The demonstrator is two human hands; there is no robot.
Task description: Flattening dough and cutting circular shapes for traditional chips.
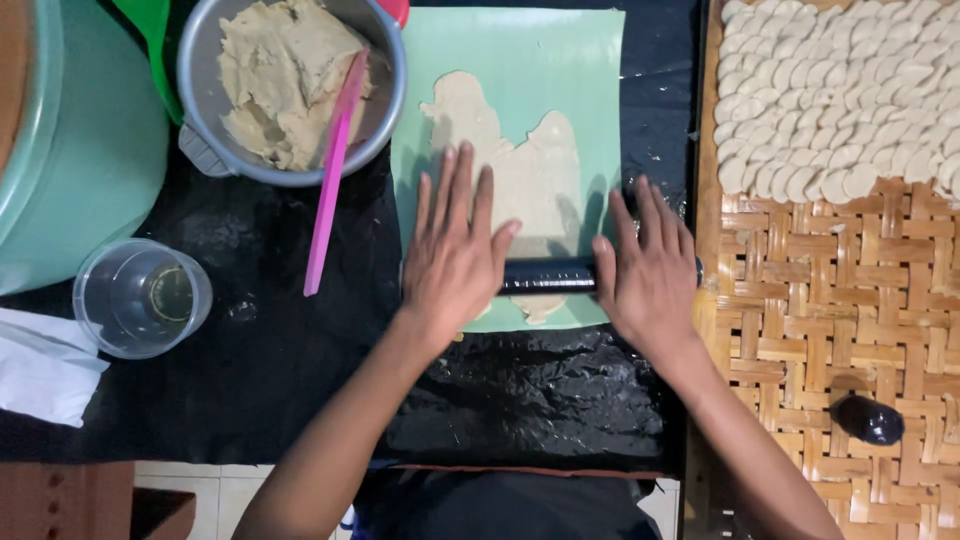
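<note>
Pressing down on a dark, glossy cylindrical roller (548,276), the left hand (455,262) and the right hand (650,275) were laid flat with fingers spread apart, neither grip closed around it; each palm was rested on one end of the roller. The roller was placed across the lower part of a thin, ragged-edged sheet of pale beige dough (520,165), which was spread smooth on a matte green mat (590,60). The mat was set on crinkled, shiny black plastic (520,400) covering the desk. Just left of the mat, lumpy, coarse dough (280,80) was heaped in a round grey metal pot (385,130), and a long pink stick (330,190) was leaned over its rim. A clear plastic cup (140,298) was stood near the left edge, beside a folded white cloth (40,365) and a large green tub (90,150). To the right, a woven bamboo tray (810,300) was covered at its top with overlapping round dough discs (840,90); a small dark oval object (868,420) was left lower down.
</note>
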